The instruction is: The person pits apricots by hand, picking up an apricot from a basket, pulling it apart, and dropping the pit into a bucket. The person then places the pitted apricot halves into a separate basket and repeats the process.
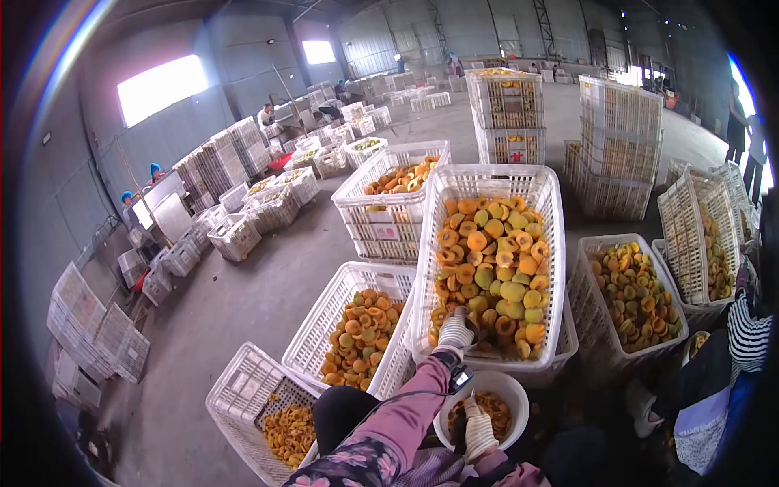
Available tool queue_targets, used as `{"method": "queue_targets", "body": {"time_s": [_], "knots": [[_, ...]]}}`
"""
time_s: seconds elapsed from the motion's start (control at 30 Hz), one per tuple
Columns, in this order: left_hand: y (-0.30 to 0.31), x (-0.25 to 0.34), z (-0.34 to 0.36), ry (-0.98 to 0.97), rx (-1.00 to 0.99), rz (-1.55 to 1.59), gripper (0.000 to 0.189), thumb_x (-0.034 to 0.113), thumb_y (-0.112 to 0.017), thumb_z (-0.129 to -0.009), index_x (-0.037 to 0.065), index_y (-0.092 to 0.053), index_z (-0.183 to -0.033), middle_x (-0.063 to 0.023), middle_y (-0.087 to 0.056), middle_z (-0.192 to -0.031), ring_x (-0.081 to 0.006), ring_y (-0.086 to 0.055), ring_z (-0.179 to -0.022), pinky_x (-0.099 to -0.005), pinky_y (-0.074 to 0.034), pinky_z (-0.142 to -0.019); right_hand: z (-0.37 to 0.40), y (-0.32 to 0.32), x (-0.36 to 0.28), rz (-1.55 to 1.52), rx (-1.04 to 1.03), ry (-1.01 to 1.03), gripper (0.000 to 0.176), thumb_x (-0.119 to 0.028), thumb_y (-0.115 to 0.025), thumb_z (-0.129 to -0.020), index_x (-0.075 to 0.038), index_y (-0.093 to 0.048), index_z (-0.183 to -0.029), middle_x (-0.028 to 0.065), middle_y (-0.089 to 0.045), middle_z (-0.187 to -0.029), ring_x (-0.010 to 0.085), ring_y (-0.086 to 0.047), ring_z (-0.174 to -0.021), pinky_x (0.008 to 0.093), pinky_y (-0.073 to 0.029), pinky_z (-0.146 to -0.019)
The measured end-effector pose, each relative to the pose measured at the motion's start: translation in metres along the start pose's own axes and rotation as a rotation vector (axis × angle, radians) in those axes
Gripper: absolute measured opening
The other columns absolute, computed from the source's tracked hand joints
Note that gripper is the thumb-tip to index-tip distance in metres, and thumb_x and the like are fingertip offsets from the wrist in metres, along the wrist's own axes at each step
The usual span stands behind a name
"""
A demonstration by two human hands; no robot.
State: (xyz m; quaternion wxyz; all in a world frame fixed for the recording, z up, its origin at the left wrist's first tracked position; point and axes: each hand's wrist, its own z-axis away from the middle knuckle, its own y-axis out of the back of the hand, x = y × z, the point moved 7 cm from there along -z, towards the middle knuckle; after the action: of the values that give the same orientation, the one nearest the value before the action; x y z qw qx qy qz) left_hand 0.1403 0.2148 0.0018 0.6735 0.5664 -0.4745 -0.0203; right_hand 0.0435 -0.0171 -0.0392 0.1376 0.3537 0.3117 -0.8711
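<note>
In the white lattice crate [554, 235] reaches the gloved left hand [455, 331]; over the white bucket [519, 403] is the gloved right hand [479, 430]. Grip of the 2 hands' fingers cannot be told. The crate's stone-fruit halves [499, 260] are probably light, soft, slippery; rims suit holding.

I can't tell what the right hand [480, 430] holds; far workers [454, 63] are blurred specks to me.

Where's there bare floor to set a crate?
Widest: grey floor between the left-hand crate rows and the lower fruit crate. A narrower strip shows between the tall centre stack and tall right stack. Crowded: around the bucket, with the right hand inside and the large fruit crate close by.
</note>
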Motion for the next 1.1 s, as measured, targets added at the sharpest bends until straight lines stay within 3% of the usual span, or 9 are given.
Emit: {"method": "queue_targets", "body": {"time_s": [0.03, 0.13, 0.2, 0.3, 0.33, 0.4, 0.53, 0.9, 1.1], "knots": [[-0.008, -0.011, 0.008, 0.001, -0.005, 0.001, 0.044, 0.021, -0.064, -0.077, 0.008, -0.048, -0.116, -0.0201, -0.054, -0.113, -0.0338, -0.058, -0.101, -0.0429, -0.046, -0.088, -0.001, 0.002, -0.006, -0.017, 0.021, 0.082, 0.027, -0.035, -0.054, -0.089, -0.011, -0.056, -0.078, -0.002, -0.047, -0.055, 0.0111, -0.043, -0.04, 0.0257, -0.033, -0.037], [-0.019, -0.006, 0.056, -0.014, -0.253, 1.635, 0.042, 0.02, -0.065, -0.081, 0.009, -0.048, -0.116, -0.0165, -0.059, -0.106, -0.0312, -0.06, -0.096, -0.042, -0.048, -0.084, 0.022, -0.006, -0.045, -0.02, 0.067, 0.215, 0.021, -0.027, -0.052, -0.091, -0.007, -0.058, -0.092, -0.0012, -0.052, -0.068, 0.008, -0.045, -0.059, 0.0244, -0.038, -0.052], [-0.009, 0.025, 0.112, 0.019, -0.387, 1.908, 0.044, 0.023, -0.067, -0.08, 0.008, -0.047, -0.117, -0.0159, -0.06, -0.103, -0.0324, -0.06, -0.095, -0.0436, -0.05, -0.084, 0.017, -0.001, -0.054, 0.216, 0.027, 0.532, 0.028, -0.027, -0.053, -0.09, -0.001, -0.058, -0.099, 0.0047, -0.058, -0.077, 0.0128, -0.048, -0.066, 0.0293, -0.042, -0.061], [0.011, 0.051, 0.161, 0.135, -0.468, 1.927, 0.034, 0.018, -0.06, -0.082, 0.003, -0.051, -0.111, -0.017, -0.06, -0.104, -0.0333, -0.06, -0.094, -0.0437, -0.051, -0.082, 0.01, 0.005, -0.045, 0.584, 0.093, 0.494, 0.036, -0.029, -0.048, -0.093, 0.002, -0.053, -0.111, 0.0156, -0.063, -0.093, 0.029, -0.06, -0.089, 0.0348, -0.044, -0.077], [0.006, 0.045, 0.164, 0.19, -0.455, 1.973, 0.032, 0.018, -0.059, -0.082, 0.001, -0.052, -0.109, -0.0173, -0.059, -0.104, -0.0333, -0.06, -0.094, -0.0434, -0.052, -0.081, -0.001, 0.01, -0.033, 0.665, 0.1, 0.51, 0.046, -0.038, -0.047, -0.09, 0.002, -0.051, -0.114, 0.0289, -0.06, -0.095, 0.044, -0.056, -0.094, 0.0446, -0.045, -0.075], [0.003, 0.031, 0.17, 0.437, -0.384, 1.967, 0.03, 0.023, -0.055, -0.085, 0.0, -0.053, -0.103, -0.0165, -0.058, -0.103, -0.0327, -0.06, -0.091, -0.042, -0.053, -0.078, 0.008, 0.004, -0.037, 0.72, 0.065, 0.457, 0.052, -0.041, -0.046, -0.09, 0.002, -0.049, -0.118, 0.0306, -0.06, -0.096, 0.0435, -0.057, -0.095, 0.0455, -0.045, -0.078], [-0.015, 0.015, 0.171, 0.476, -0.364, 1.857, 0.033, 0.034, -0.049, -0.091, 0.001, -0.055, -0.094, -0.0127, -0.06, -0.086, -0.0288, -0.06, -0.081, -0.0394, -0.052, -0.074, 0.013, 0.003, -0.038, 0.871, 0.083, 0.379, 0.06, -0.045, -0.044, -0.089, 0.002, -0.042, -0.127, 0.0315, -0.059, -0.096, 0.0426, -0.058, -0.094, 0.0452, -0.046, -0.079], [0.023, 0.04, 0.179, 0.21, -0.14, 1.266, 0.04, 0.039, -0.041, -0.096, 0.003, -0.054, -0.084, -0.0094, -0.058, -0.074, -0.0197, -0.059, -0.068, -0.0314, -0.051, -0.066, 0.036, -0.007, -0.063, 1.194, 0.05, 0.29, 0.049, -0.038, -0.042, -0.091, 0.003, -0.048, -0.116, 0.0284, -0.061, -0.089, 0.0411, -0.06, -0.086, 0.0451, -0.048, -0.072], [0.017, 0.035, 0.175, 0.269, -0.47, 1.088, 0.042, 0.038, -0.044, -0.095, 0.002, -0.055, -0.076, -0.007, -0.058, -0.066, -0.0161, -0.056, -0.06, -0.0269, -0.047, -0.057, 0.01, -0.004, -0.016, 0.922, -0.101, 0.386, 0.051, -0.036, -0.042, -0.091, 0.004, -0.039, -0.122, 0.0317, -0.06, -0.083, 0.0439, -0.06, -0.082, 0.0496, -0.048, -0.071]]}}
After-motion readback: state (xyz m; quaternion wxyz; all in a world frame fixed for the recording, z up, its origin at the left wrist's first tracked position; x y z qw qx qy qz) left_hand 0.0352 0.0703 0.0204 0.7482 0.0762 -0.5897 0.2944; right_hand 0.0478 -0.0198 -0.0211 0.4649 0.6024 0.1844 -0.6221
